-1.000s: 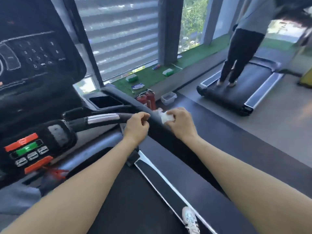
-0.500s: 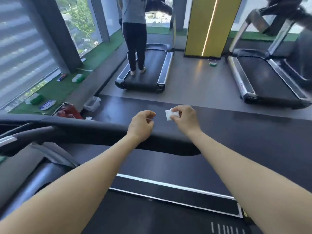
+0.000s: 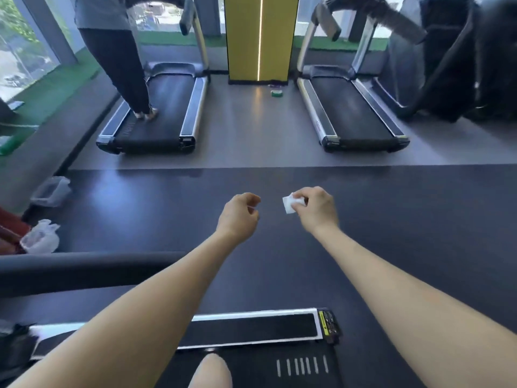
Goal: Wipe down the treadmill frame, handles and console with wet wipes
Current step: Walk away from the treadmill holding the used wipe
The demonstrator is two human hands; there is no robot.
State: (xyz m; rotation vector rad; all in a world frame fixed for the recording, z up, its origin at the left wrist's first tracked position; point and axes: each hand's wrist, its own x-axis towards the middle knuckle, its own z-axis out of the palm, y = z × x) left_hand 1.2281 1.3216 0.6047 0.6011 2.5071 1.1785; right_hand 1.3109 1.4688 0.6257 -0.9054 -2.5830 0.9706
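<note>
Landmark: lit pillar (image 3: 260, 37), far centre. Occupied treadmill (image 3: 152, 113) left of pillar, person (image 3: 117, 60) standing on its belt; unoccupied treadmill (image 3: 355, 113) right of pillar, small roll (image 3: 276, 93) on floor at pillar base. Nearer than pillar: left hand (image 3: 239, 217) and right hand (image 3: 314, 210) side by side, wet wipe (image 3: 289, 204) in right fingers; handrail (image 3: 84, 271) lower left.

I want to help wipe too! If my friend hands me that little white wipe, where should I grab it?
Grab the wet wipe by its free flat corner, the part sticking out left of the right hand. Come from that left side, where the left hand is, empty and loosely curled. The right hand's fingertips already cover the crumpled right edge, so only the left flap is open for pinching.
</note>
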